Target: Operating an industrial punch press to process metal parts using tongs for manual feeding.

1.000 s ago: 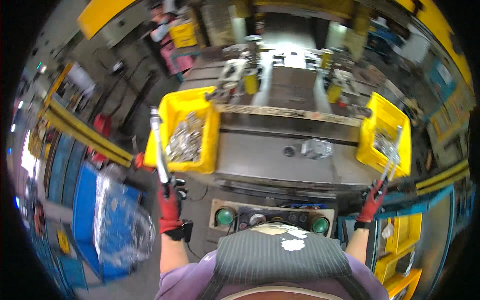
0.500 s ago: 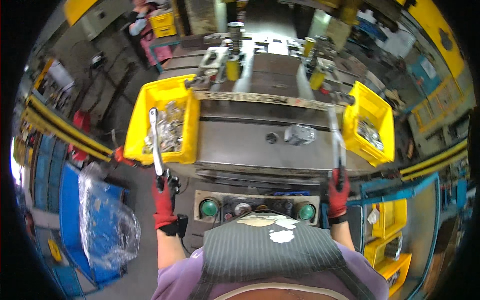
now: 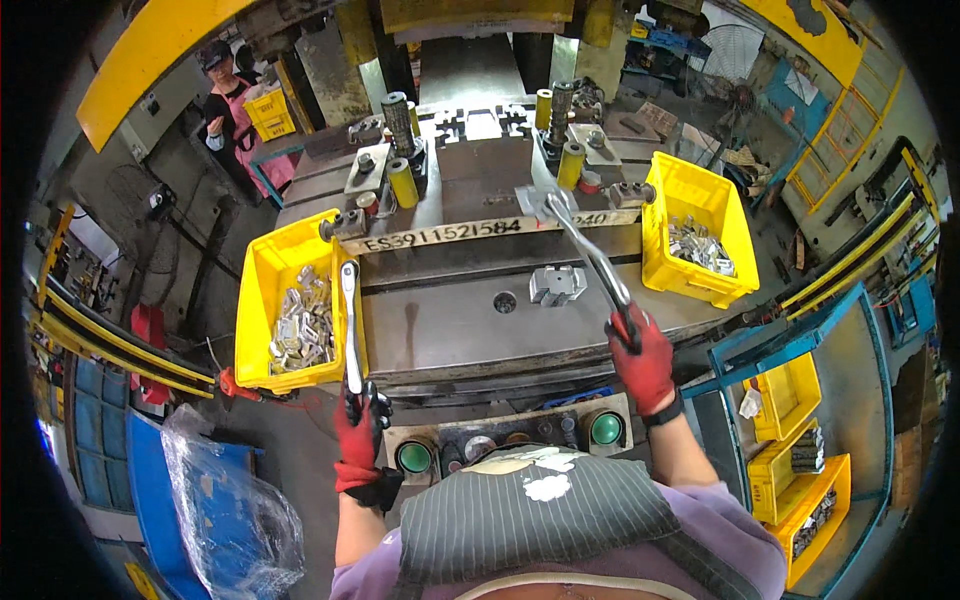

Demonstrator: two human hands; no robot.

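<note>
Hidden grips, buried parts, cropped edges

The left hand (image 3: pixel 357 430) and right hand (image 3: pixel 643 357), both in red gloves, wrap the grips of their long metal tongs (image 3: pixel 349 325), so the handle ends are hidden. In the far-right yellow bin (image 3: pixel 700 195) and the left yellow bin (image 3: pixel 262 290) the small metal pieces are too small to tell apart. The apron (image 3: pixel 540 520) covers the near edge of the button panel (image 3: pixel 505 445). The clear plastic bag (image 3: pixel 235 510) at near left blurs whatever is inside. A person (image 3: pixel 228 105) at far left is partly hidden by a crate.
</note>
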